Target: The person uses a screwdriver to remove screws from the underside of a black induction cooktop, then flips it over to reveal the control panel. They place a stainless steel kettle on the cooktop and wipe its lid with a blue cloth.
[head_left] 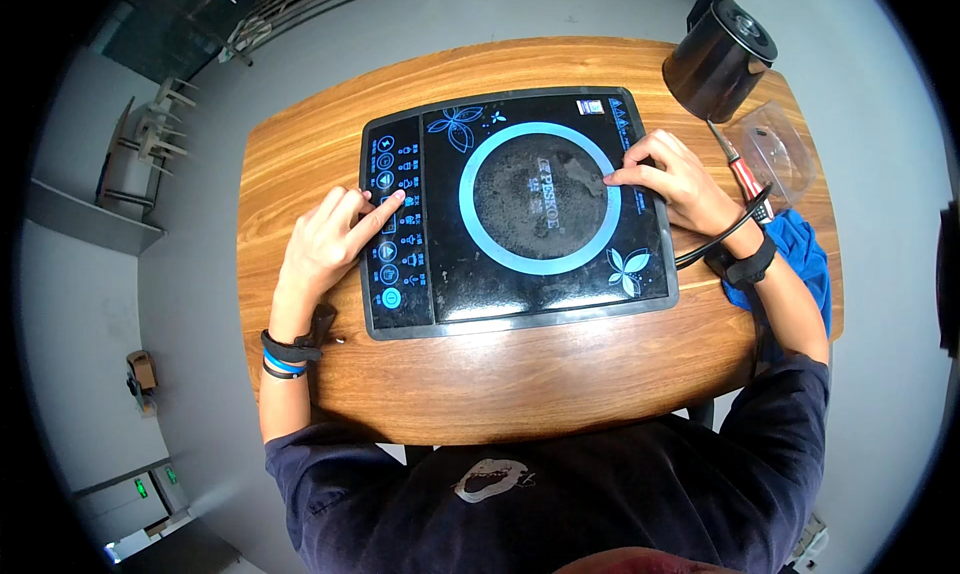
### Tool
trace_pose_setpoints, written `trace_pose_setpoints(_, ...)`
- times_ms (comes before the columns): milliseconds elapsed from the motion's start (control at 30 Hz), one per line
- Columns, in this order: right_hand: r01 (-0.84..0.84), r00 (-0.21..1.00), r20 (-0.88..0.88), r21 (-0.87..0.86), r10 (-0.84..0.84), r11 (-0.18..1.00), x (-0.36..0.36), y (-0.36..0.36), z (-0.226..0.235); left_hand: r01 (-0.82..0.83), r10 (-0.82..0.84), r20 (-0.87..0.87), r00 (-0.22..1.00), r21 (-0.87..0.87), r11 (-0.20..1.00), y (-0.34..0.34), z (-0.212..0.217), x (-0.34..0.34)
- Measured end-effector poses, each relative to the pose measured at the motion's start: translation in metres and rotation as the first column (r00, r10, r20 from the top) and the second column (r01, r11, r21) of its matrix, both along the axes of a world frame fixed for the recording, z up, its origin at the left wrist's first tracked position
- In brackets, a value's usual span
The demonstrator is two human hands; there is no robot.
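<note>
A black induction cooker (450, 284) with blue flower prints lies on the wooden table in front of me. Its left strip is a control panel (389, 319) with round buttons; a blue ring (484, 244) circles its grey, worn-looking middle. My left hand (325, 242) rests over the cooker's left edge, one digit stretched out to the panel and the other fingers bent, holding nothing visible. Over the right edge, my right hand (680, 179) has its fingertips pressed together at the ring's right side. Whatever may be between those fingertips is too small to make out.
A black kettle (712, 69) stands at the far right corner of the table (520, 374). Near it lie a clear plastic tray (775, 154) and a red-handled tool (745, 179). A blue cloth (800, 259) and a black cable (715, 242) are beside my right forearm.
</note>
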State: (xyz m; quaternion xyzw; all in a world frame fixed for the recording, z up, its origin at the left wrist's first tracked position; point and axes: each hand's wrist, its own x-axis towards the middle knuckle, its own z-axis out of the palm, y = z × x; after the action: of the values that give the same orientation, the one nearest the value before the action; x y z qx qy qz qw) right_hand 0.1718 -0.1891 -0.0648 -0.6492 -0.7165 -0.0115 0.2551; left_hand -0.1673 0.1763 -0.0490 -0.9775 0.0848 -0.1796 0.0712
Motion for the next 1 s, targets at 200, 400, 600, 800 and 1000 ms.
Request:
trace_pose_setpoints(200,0.002,1.0,0.012,0.004,-0.002,1.0,0.0,0.0,0.0,-0.041,0.031,-0.069,0.997,-0.159,0.986,-0.001,0.011,-0.001)
trace_pose_setpoints(400,0.012,1.0,0.025,0.003,-0.012,1.0,-0.001,0.0,0.0,-0.153,0.127,-0.095,0.987,-0.363,0.919,-0.011,0.026,-0.009)
trace_pose_setpoints(600,0.014,0.999,0.032,0.004,-0.014,1.0,0.0,0.0,-0.001,-0.525,0.331,-0.466,0.82,-0.383,0.76,-0.008,0.039,-0.049)
trace_pose_setpoints(800,0.019,1.0,0.01,-0.016,-0.019,1.0,0.0,0.0,-0.001,-0.647,0.085,-0.782,0.618,-0.443,0.621,-0.032,0.036,-0.087)
trace_pose_setpoints(1000,0.027,1.0,0.015,-0.041,-0.026,0.999,0.001,-0.001,-0.001,-0.649,0.181,-0.808,0.561,-0.293,0.702,-0.071,0.018,-0.088)
